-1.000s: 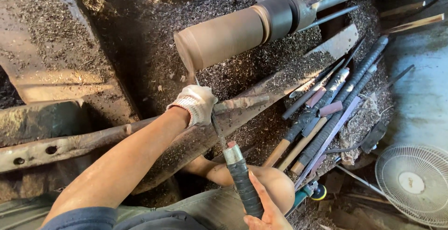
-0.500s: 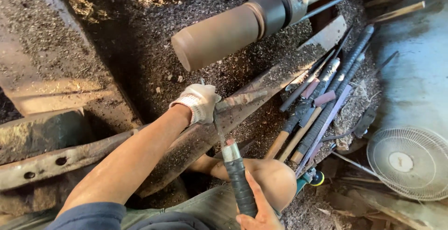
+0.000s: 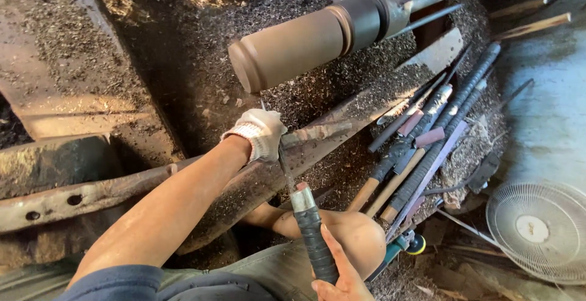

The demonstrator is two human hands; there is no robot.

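Wood shavings [image 3: 183, 81] cover the dark workshop floor. The gloved left hand [image 3: 259, 131] is clamped on a metal bar [image 3: 317, 133], just below a brown cylinder [image 3: 287, 50]. The right hand [image 3: 339, 276] is closed around a chisel [image 3: 308, 228] handle, its blade reaching up beside the left hand. Spare tools [image 3: 421, 148] lie to the right.

Your workplace was a floor [image 3: 183, 75] thick with dark shavings. A long rusty metal bar [image 3: 91, 194] with holes lay across it in front of you, with a second slanted bar [image 3: 342, 136] beside it. To your right, a bundle of long-handled turning tools [image 3: 421, 148] rested in the shavings, and a white fan guard [image 3: 540, 231] lay nearby.
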